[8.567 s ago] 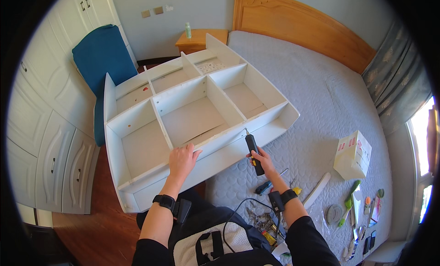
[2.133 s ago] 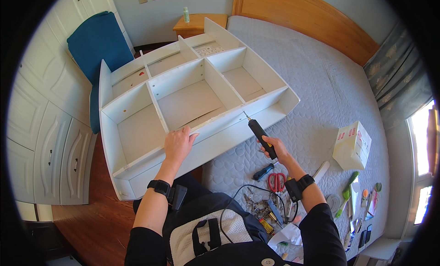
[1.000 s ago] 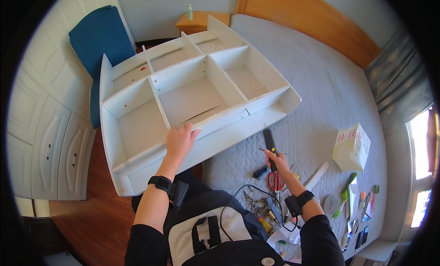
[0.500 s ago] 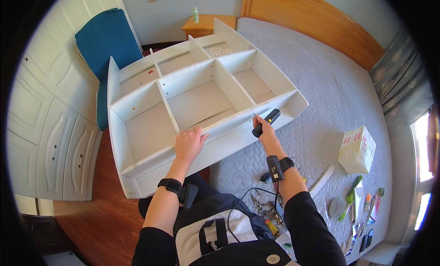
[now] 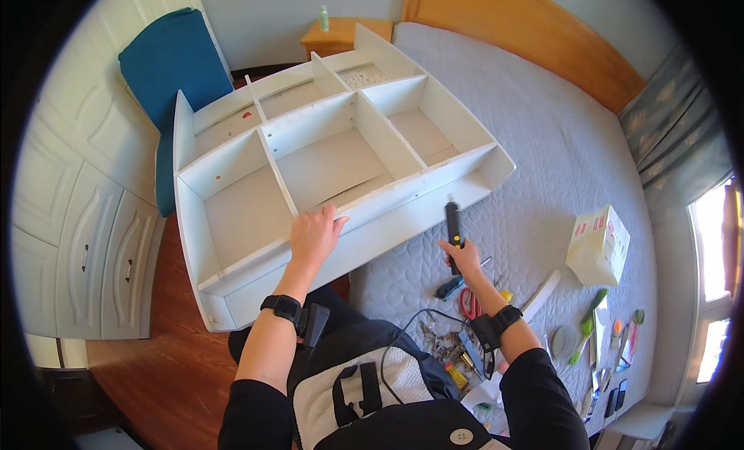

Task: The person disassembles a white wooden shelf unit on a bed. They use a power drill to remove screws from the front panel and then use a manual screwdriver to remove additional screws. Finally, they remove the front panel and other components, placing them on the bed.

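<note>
A large white shelving unit with several compartments lies on its back, partly on the bed. My left hand is closed over the top edge of its near board, thumb on the near side. In my right hand is a slim black cordless screwdriver, gripped near its lower end. Its tip points away from me, by the unit's right near corner and apart from the boards as far as I can see. Below that hand, red-handled scissors and a blue-and-black tool lie on the bed.
Loose hardware is heaped on the grey mattress by my lap. A white box, a tape roll and a green-handled tool lie right. A blue chair stands behind the unit; a cable runs from my right wrist.
My right hand has drawn back from the unit's near board toward me, and the screwdriver has turned to point away. My left hand keeps its place on the board. The view has shifted slightly.
</note>
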A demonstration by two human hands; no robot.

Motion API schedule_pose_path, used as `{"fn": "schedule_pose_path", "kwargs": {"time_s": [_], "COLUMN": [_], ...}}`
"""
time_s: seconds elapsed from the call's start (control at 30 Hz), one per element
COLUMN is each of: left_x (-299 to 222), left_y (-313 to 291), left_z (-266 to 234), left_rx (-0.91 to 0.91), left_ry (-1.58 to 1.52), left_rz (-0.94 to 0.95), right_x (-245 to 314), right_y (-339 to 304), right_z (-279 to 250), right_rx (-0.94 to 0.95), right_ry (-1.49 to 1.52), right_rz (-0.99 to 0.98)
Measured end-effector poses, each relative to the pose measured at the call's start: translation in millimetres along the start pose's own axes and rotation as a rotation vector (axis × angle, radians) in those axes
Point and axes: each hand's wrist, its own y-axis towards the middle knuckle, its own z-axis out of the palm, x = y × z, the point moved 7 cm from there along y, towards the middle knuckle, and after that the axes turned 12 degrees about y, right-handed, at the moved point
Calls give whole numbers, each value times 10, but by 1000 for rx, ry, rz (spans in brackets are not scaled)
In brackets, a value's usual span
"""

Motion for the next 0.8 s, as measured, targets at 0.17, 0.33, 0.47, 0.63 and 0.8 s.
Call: {"fn": "schedule_pose_path", "kwargs": {"time_s": [0.17,0.33,0.47,0.63,0.8], "left_x": [0,-1,-5,-14,-6], "left_y": [7,6,8,14,11], "left_z": [-2,-10,10,-1,-5], "left_rx": [-1,-4,22,16,31], "left_ry": [17,1,-6,-1,7], "left_rz": [8,20,19,20,14], "right_x": [-153,-139,-122,-58,-89], "right_y": [90,203,210,200,145], "right_z": [252,374,384,378,406], "right_rx": [254,278,281,270,290], "right_ry": [61,125,118,145,115], "right_rz": [117,108,97,53,91]}}
